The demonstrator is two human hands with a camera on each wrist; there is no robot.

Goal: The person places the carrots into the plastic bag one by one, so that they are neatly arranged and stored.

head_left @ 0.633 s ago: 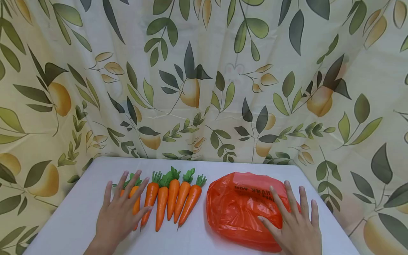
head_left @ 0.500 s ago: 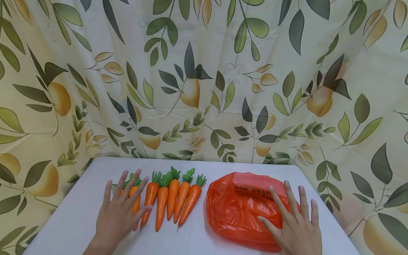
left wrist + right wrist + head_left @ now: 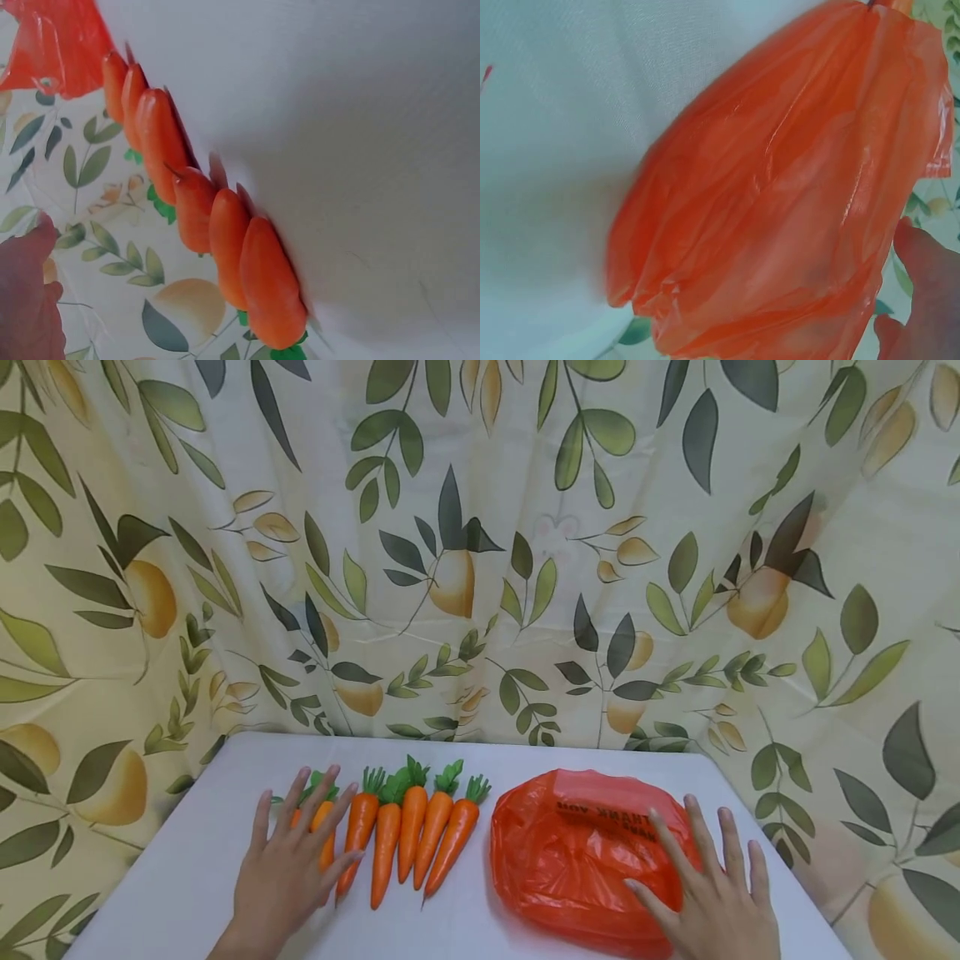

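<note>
Several orange carrots (image 3: 386,852) with green leafy tops lie side by side on the white table, tips toward me. My left hand (image 3: 283,872), fingers spread and straight, hovers over the leftmost carrots and hides part of them. In the left wrist view the carrots (image 3: 266,281) run in a slanting row, apart from the left hand (image 3: 30,292) at the edge. To their right sits a crumpled red plastic bag (image 3: 577,877) with dark printed lettering. Fingers spread, my right hand (image 3: 716,897) is over the bag's right side; contact is unclear. Neither hand holds anything.
The white table (image 3: 247,768) ends at a far edge just behind the carrot tops and bag. A curtain (image 3: 480,568) printed with leaves and yellow fruit hangs behind and around it.
The head view has tilted slightly, so everything sits a little lower and further right. My right hand has shifted slightly right relative to the bag. The carrots and bag stay in place.
</note>
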